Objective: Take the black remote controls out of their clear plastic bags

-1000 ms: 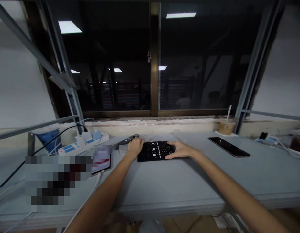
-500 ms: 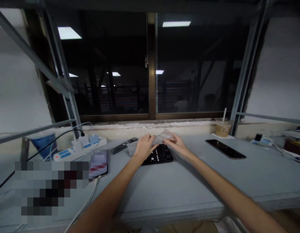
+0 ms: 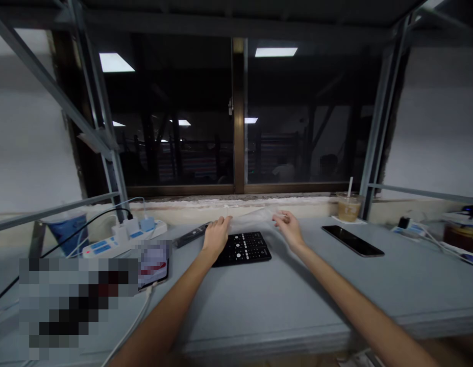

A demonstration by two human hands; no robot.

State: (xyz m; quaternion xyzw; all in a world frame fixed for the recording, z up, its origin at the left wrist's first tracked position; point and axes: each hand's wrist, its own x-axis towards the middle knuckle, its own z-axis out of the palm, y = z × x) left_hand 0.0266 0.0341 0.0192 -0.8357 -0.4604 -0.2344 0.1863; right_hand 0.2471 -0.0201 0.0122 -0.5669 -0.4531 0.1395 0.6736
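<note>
Between my hands stretches a thin clear plastic bag (image 3: 255, 217), raised above the desk. My left hand (image 3: 217, 235) is closed on its left end. With fingertips pinched, my right hand (image 3: 288, 228) grips the right end. Below them lie black remote controls (image 3: 255, 247) side by side, white and grey buttons facing up. Their left end is partly covered by my left hand. Just left of that hand, another dark remote control (image 3: 191, 235) lies at a slant, apparently in clear wrapping.
A white power strip (image 3: 125, 239) with plugs and a charging phone (image 3: 154, 267) are at left, near a blurred-out patch. To the right are a black phone (image 3: 353, 240) and an iced drink cup (image 3: 348, 208). Metal posts frame the desk (image 3: 282, 306).
My hands have moved apart, drawing the plastic bag out wider between them. More of the black remote controls shows now. The view has tilted slightly upward.
</note>
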